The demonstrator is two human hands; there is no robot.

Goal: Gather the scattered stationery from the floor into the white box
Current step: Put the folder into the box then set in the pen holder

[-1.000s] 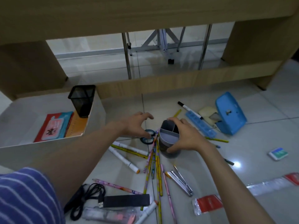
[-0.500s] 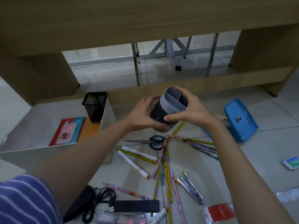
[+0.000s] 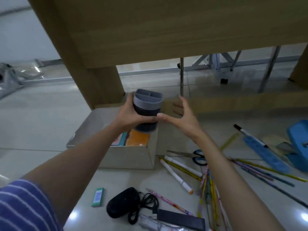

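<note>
A grey pen holder point(image 3: 147, 112) with divided compartments hangs upright above the right end of the white box point(image 3: 130, 157). My left hand point(image 3: 127, 114) grips its left side. Beside it, my right hand point(image 3: 181, 114) has its fingers spread and only the thumb tip near the holder. Inside the box I see a booklet and an orange ruler point(image 3: 137, 139). On the floor to the right lie scissors point(image 3: 191, 155), white markers point(image 3: 176, 175) and several pencils point(image 3: 208, 189).
A wooden desk point(image 3: 150, 30) overhangs the box from behind. A black mouse with its cable point(image 3: 123, 204), a green eraser point(image 3: 98, 196) and a black case point(image 3: 181, 220) lie near the front. A blue hole punch point(image 3: 298, 140) and a blue ruler point(image 3: 265, 152) sit at the right.
Both hands lifted the pen holder off the floor and carried it left over the box. My right hand has now let go and opened.
</note>
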